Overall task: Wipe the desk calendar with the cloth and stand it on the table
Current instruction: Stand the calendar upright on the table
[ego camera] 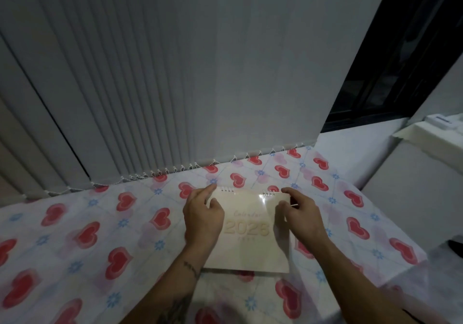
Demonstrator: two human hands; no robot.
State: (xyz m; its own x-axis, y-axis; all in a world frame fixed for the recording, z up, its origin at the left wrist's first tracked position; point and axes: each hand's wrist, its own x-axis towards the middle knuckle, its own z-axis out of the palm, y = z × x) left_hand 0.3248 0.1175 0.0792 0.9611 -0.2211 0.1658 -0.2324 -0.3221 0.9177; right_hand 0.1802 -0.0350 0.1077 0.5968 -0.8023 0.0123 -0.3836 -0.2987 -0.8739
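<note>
Beyond the fingertips, pale vertical blinds (155, 73) hang down to the far edge of the table (82, 236), their beaded bottom chain lying along it. To the far right of the fingers a dark window frame (400, 60) rises beside a white ledge (431, 133). Under both hands spreads the table's covering, white with red hearts and small blue flowers.

Between the hands lies the desk calendar (250, 246), cream-coloured, its cover marked "Calendar" and "2026", with two sets of wire spiral rings (269, 193) along its far edge. Its near edge rests on the table; whether the far edge is raised cannot be told.

Left hand (203, 217) grips the calendar's upper left corner, fingers reaching past the far edge and thumb pressed on the cover. Right hand (298, 214) pinches the upper right corner in the same way, fingers curled over the far edge next to the rings, thumb on the cover. A dark tattoo (191, 268) marks the left wrist, with more ink lower on the forearm.
</note>
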